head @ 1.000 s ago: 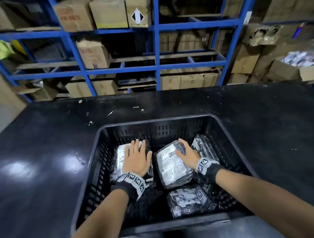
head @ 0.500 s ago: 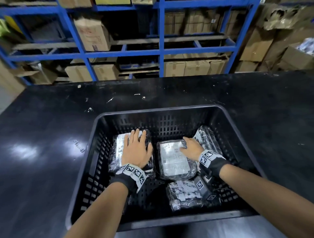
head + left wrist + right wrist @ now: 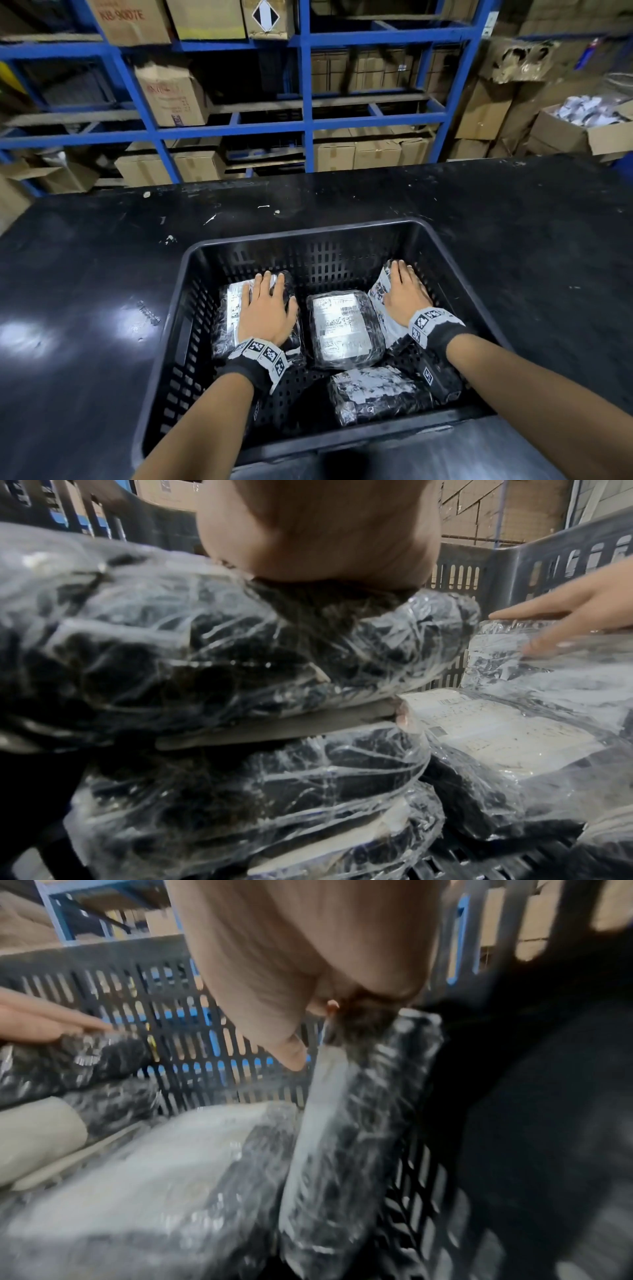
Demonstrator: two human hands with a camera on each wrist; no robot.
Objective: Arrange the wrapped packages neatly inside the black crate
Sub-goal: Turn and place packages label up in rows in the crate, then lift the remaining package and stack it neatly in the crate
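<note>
The black slotted crate (image 3: 308, 236) stands on the table and holds several plastic-wrapped dark packages. My left hand (image 3: 265, 308) lies flat, fingers straight, on the left package (image 3: 229, 308). The left wrist view shows that package (image 3: 171, 647) stacked on another one (image 3: 257, 791). A middle package (image 3: 342, 325) lies flat with its label up, untouched. My right hand (image 3: 404, 294) grips the right package (image 3: 378, 291), which leans on the crate's right wall. Its thumb (image 3: 291, 1053) is on the label face and its fingers are over the upper edge. A fourth package (image 3: 373, 390) lies at the near right.
The crate sits on a black table (image 3: 85, 308). Blue shelving (image 3: 305, 120) with cardboard boxes stands beyond the far edge. An open cardboard box (image 3: 582, 137) is at the far right. Bare crate floor (image 3: 301, 394) shows at the near left.
My right hand left the middle package and moved right onto the leaning package by the crate wall. My left hand stayed on the left stack.
</note>
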